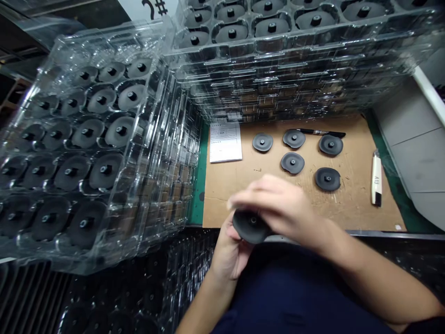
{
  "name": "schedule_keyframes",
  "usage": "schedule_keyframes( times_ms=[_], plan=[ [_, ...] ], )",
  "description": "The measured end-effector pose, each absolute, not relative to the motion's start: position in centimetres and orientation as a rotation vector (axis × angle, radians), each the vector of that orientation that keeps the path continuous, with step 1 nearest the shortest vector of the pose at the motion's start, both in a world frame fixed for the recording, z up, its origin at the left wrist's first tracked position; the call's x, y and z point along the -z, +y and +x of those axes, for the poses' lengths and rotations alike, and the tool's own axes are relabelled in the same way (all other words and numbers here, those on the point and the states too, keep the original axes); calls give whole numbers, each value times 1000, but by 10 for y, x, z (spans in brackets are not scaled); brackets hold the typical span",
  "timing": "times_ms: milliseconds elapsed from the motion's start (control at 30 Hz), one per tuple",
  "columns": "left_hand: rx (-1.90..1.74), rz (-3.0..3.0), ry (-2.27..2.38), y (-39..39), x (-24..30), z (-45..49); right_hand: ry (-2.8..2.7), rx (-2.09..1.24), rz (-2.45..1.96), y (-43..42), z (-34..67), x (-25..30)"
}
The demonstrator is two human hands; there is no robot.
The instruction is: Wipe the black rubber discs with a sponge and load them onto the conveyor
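A black rubber disc with a central stud (250, 226) sits in my left hand (229, 246), which cups it from below. My right hand (274, 204) lies over its upper edge, fingers slightly blurred, and hides part of the disc. Several matching discs lie on the brown cardboard sheet (306, 208), one of them (327, 179) closest to my right hand. Many more sit in the pockets of clear plastic trays, both in the tilted tray (86, 153) at left and in the stacked trays (267, 28) at the back.
A printed paper sheet (225, 142) lies at the cardboard's left, and a black marker (321, 133) lies at its back. A white utility knife (376, 180) rests at the right. Green mat edges (199, 190) border the cardboard, and clear trays (139, 287) lie below it.
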State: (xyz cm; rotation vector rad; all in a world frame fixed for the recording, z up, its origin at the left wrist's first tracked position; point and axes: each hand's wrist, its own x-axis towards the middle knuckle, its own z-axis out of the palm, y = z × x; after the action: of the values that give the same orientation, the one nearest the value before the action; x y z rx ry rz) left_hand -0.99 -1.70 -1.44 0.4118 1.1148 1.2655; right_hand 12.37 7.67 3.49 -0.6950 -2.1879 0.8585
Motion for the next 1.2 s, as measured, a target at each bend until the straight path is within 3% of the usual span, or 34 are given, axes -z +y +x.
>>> schedule_keyframes(
  times_ms=[133,333,767,867,1033,1200],
  plan=[
    [-1172,142,808,-14,6,-15,-2191,-939,-1233,88,142,4],
    [-1147,61,665,-16,6,-18,-2076,-1094,-1319,48,150,66],
    [-1088,73,612,-26,6,-10,-2047,-1165,-1265,20,164,61],
    [-1205,401,785,-30,7,-10,-2084,-1159,-1238,15,165,61],
    [-1393,1491,1156,-25,10,-15,-2075,-1020,-1292,8,168,57],
    [-1328,1780,1258,-23,8,-13,-1820,-569,-1591,30,212,61]
  ],
)
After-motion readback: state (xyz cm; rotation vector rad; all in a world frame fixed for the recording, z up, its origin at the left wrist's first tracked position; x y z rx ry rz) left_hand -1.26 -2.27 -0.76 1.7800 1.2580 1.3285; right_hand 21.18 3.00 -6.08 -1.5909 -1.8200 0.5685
